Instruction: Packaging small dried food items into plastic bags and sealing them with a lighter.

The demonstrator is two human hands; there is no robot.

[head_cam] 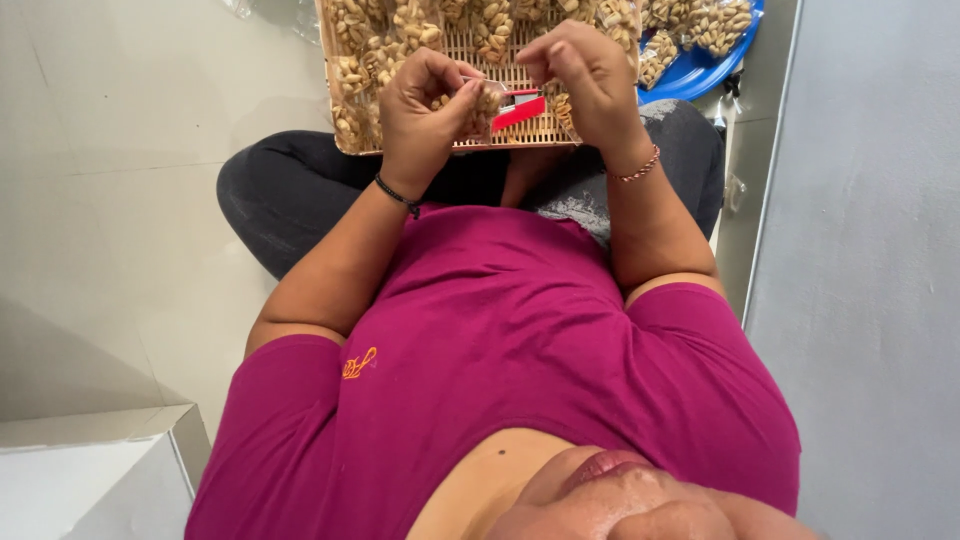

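My left hand (428, 108), with a black band at the wrist, is shut on a small clear packet of peanuts (484, 103) held over my lap. My right hand (588, 75), wearing a beaded bracelet, hovers just right of it with fingers pinched together; whether they grip anything is unclear. Between the hands a red and silver stapler-like tool (520, 108) shows against the tray; I cannot tell which hand holds it. Beyond the hands a woven tray (520, 135) rests on my crossed legs, loaded with several peanut packets (375, 50).
A blue basin (700, 70) with more peanut packets sits at the upper right. A grey wall (870, 260) runs along the right side. Pale floor tiles (130, 180) spread to the left, and a white box edge (100, 440) lies at the lower left.
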